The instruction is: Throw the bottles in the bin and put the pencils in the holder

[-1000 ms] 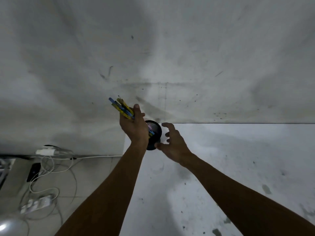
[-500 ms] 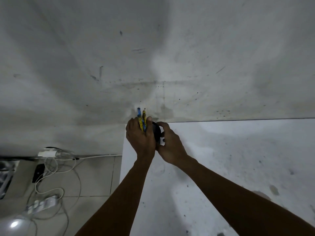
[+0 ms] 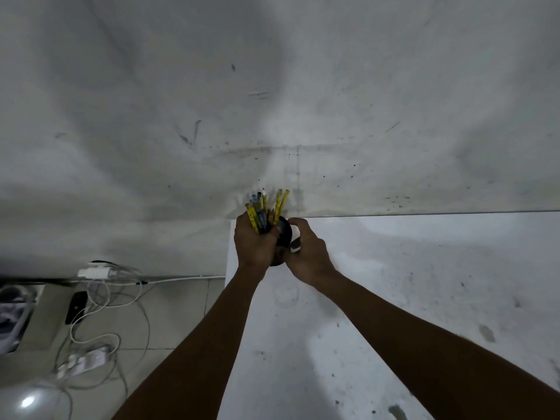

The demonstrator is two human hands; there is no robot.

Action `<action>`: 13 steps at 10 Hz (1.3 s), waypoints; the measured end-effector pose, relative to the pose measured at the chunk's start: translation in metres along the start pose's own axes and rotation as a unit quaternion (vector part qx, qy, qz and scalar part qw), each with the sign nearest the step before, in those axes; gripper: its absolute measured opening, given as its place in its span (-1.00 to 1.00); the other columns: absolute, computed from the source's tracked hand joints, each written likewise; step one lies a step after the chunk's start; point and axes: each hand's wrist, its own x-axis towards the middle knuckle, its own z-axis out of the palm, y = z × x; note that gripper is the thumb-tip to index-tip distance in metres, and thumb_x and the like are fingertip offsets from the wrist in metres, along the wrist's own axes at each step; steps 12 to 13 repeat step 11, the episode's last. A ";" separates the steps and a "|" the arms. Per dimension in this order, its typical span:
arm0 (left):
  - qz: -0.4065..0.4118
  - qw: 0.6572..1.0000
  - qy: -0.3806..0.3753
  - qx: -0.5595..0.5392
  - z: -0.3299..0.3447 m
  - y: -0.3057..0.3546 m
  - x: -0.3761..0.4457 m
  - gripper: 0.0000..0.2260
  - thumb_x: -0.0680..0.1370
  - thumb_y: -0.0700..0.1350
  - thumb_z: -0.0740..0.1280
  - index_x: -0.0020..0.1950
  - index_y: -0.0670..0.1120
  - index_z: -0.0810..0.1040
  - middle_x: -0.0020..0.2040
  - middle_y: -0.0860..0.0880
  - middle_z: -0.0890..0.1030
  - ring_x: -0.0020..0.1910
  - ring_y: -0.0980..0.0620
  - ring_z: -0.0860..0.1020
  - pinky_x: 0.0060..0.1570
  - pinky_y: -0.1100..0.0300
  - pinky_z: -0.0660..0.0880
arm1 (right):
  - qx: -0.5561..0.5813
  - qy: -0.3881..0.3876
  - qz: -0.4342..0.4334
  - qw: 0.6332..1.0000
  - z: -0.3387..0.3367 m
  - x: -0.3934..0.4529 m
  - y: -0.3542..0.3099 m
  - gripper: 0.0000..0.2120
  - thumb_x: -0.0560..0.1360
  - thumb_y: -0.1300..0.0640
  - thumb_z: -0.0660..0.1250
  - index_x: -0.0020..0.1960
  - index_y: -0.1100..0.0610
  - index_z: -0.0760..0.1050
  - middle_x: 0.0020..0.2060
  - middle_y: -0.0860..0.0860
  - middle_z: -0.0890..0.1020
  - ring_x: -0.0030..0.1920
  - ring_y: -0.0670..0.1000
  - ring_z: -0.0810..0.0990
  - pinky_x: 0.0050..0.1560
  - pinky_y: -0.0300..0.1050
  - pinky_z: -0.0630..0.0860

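A bundle of yellow and blue pencils [image 3: 264, 209] stands upright, fanned out at the top, with my left hand [image 3: 254, 244] shut around its lower part. The black round holder [image 3: 284, 234] sits at the far left corner of the white table [image 3: 409, 298], against the wall. My right hand [image 3: 309, 253] wraps the holder's right side. The pencils' lower ends are hidden by my left hand, so I cannot tell how deep they sit in the holder. No bottles or bin are in view.
The grey wall [image 3: 272, 101] rises right behind the table. Left of the table, on the tiled floor, lie tangled white cables [image 3: 106, 298], a power strip [image 3: 88, 362], a white adapter [image 3: 94, 272] and a dark phone [image 3: 77, 304].
My left hand turned the pencils from tilted left to upright and brought them over the holder. My right hand moved in from beside the holder and closed on it.
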 end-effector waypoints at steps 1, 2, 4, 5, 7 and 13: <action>0.015 0.999 -0.042 0.017 -0.005 0.000 0.000 -0.57 0.26 -0.10 0.49 0.10 -0.15 0.55 -0.02 -0.10 0.67 -0.03 -0.08 0.66 0.00 -0.07 0.61 | -0.003 -0.012 0.019 1.000 -0.004 -0.001 0.000 -0.42 0.46 0.05 0.38 0.42 0.02 0.28 0.11 0.13 0.61 0.12 0.15 0.58 0.08 -0.01 0.54; 0.014 0.996 -0.081 0.031 -0.009 0.002 0.000 -0.53 0.25 -0.12 0.45 0.15 -0.14 0.51 0.03 -0.12 0.65 0.02 -0.09 0.64 0.06 -0.09 0.59 | -0.004 -0.013 0.036 0.999 -0.008 -0.003 0.000 -0.40 0.48 0.02 0.37 0.45 0.03 0.24 0.13 0.17 0.58 0.15 0.16 0.56 0.10 -0.02 0.51; 0.032 0.988 -0.145 0.033 -0.017 0.006 0.000 -0.33 0.22 -0.17 0.44 0.32 -0.07 0.41 0.14 -0.09 0.62 0.14 -0.08 0.60 0.16 -0.11 0.55 | 0.010 -0.015 0.057 0.998 -0.015 -0.006 -0.005 -0.37 0.50 0.00 0.36 0.49 0.03 0.20 0.21 0.20 0.56 0.21 0.16 0.54 0.09 -0.07 0.48; 0.032 0.987 -0.158 0.023 -0.023 0.008 -0.002 -0.24 0.16 -0.13 0.48 0.35 -0.04 0.36 0.16 -0.09 0.60 0.15 -0.09 0.59 0.16 -0.15 0.55 | 0.010 -0.012 0.062 0.998 -0.021 -0.010 -0.009 -0.36 0.50 0.00 0.36 0.49 0.05 0.19 0.19 0.21 0.56 0.21 0.18 0.54 0.08 -0.08 0.45; 0.023 0.988 -0.146 0.040 -0.045 0.033 -0.027 -0.18 0.12 -0.03 0.58 0.33 -0.01 0.33 0.21 -0.05 0.52 0.24 -0.13 0.53 0.25 -0.02 0.49 | -0.002 0.007 0.058 0.998 -0.034 -0.029 -0.022 -0.35 0.50 -0.01 0.35 0.49 0.08 0.17 0.17 0.22 0.58 0.17 0.18 0.56 -0.03 -0.13 0.40; 0.103 0.979 -0.127 0.126 -0.102 0.077 -0.093 0.02 0.40 -0.06 0.53 0.59 -0.10 -0.13 0.58 -0.16 0.01 0.55 -0.14 0.09 0.48 -0.01 0.18 | 0.054 0.107 -0.024 0.993 -0.083 -0.131 -0.068 -0.40 0.49 0.03 0.38 0.46 0.06 0.23 0.10 0.11 0.52 0.05 0.01 0.47 0.05 -0.14 0.41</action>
